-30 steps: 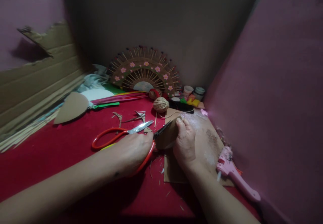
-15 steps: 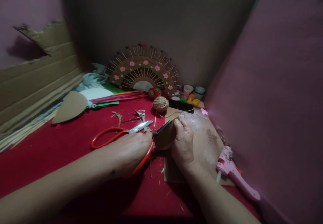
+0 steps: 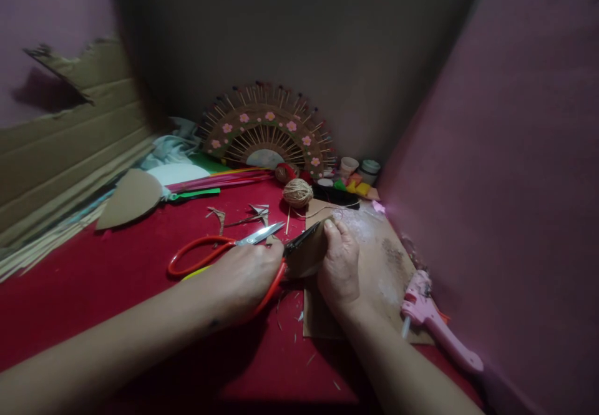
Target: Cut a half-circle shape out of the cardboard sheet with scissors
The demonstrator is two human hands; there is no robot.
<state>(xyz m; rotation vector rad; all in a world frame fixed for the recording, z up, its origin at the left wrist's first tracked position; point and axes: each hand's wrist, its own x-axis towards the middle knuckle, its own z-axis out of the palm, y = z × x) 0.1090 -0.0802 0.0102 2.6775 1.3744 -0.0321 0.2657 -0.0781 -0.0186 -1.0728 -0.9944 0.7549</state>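
My left hand (image 3: pixel 253 271) is closed around red-handled scissors (image 3: pixel 274 290), whose dark blades point up and right along a piece of brown cardboard (image 3: pixel 306 258). My right hand (image 3: pixel 340 262) pinches that cardboard at its upper right edge, thumb on top. A second pair of red-handled scissors (image 3: pixel 201 256) with shiny blades lies on the red cloth just beyond my left wrist. Under that wrist a yellow edge (image 3: pixel 195 273) shows; most of it is hidden. Brown cardboard scraps (image 3: pixel 218 216) lie beyond the blades.
A flat cardboard sheet (image 3: pixel 374 290) lies under my right hand. At right rests a pink glue gun (image 3: pixel 435 318). Behind stand a twine ball (image 3: pixel 297 193), a flowered stick fan (image 3: pixel 266 118) and small pots (image 3: pixel 369 168). A cardboard piece (image 3: pixel 131 198) lies left.
My left forearm has shifted slightly, and the yellow edge now shows beneath it. Both hands keep their grips, and the cardboard has hardly moved.
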